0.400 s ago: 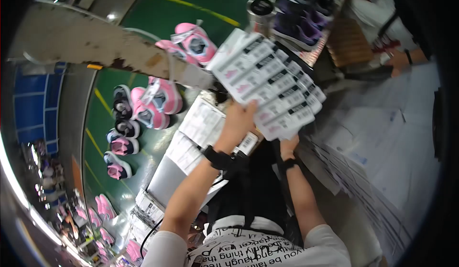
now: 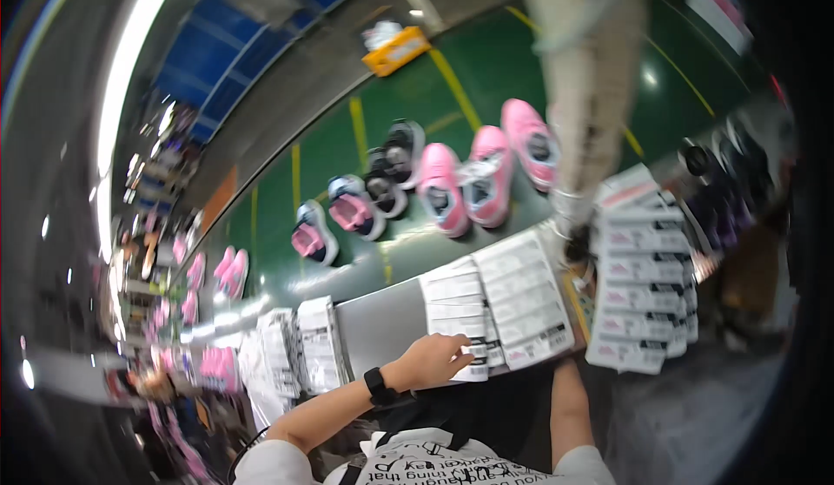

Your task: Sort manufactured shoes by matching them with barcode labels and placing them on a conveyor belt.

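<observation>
My left hand (image 2: 430,361) hovers at the near edge of a column of white label sheets (image 2: 456,290), fingers apart and slightly bent, nothing seen in them. Beside that column lies a second overlapping set of white label sheets (image 2: 524,298). My right hand is hidden; only its forearm (image 2: 571,411) shows, reaching up to the board's near edge. Just right of it is a fanned stack of label sheets (image 2: 638,290) with black blocks and small pink pictures. Whether my right fingers grip that stack cannot be seen.
A green belt (image 2: 417,285) with yellow lines carries pink shoes (image 2: 443,190), black shoes (image 2: 382,181) and navy-and-pink shoes (image 2: 313,233). A worn cream beam (image 2: 595,77) crosses above. White paper bundles (image 2: 319,342) stand left. An orange box (image 2: 397,51) sits beyond; dark shoes (image 2: 738,164) lie right.
My left hand has left the fanned label stack and moved to the sheets on the board. The view has swung left, showing more of the belt; the fanned stack now appears farther right.
</observation>
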`<state>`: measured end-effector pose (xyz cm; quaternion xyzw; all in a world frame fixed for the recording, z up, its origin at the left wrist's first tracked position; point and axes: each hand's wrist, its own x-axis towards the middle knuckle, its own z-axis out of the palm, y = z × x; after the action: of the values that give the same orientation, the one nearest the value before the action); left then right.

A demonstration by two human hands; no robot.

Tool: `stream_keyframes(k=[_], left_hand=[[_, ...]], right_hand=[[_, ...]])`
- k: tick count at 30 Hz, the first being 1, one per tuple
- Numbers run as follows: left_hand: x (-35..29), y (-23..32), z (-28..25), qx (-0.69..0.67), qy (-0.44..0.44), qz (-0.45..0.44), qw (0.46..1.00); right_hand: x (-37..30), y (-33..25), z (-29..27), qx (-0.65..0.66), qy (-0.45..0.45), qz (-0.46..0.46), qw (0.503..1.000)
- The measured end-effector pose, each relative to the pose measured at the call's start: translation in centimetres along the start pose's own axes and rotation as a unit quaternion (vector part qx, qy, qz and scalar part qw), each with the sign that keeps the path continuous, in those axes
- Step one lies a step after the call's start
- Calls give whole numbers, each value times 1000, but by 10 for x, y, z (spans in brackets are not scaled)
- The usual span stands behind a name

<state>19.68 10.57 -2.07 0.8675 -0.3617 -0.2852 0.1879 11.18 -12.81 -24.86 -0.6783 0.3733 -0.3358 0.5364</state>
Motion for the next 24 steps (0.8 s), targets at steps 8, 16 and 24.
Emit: stream_keyframes(k=[8, 16, 24], left_hand=[[-77, -66, 41, -132, 51, -131, 981], [-81, -84, 19, -220, 31, -118, 968], [-29, -237, -62, 58, 260, -184, 946]], right_hand=[[-28, 13, -12, -13, -271, -82, 959], [-63, 114, -54, -172, -260, -74, 947], [-91, 20, -151, -478, -505, 122, 708]])
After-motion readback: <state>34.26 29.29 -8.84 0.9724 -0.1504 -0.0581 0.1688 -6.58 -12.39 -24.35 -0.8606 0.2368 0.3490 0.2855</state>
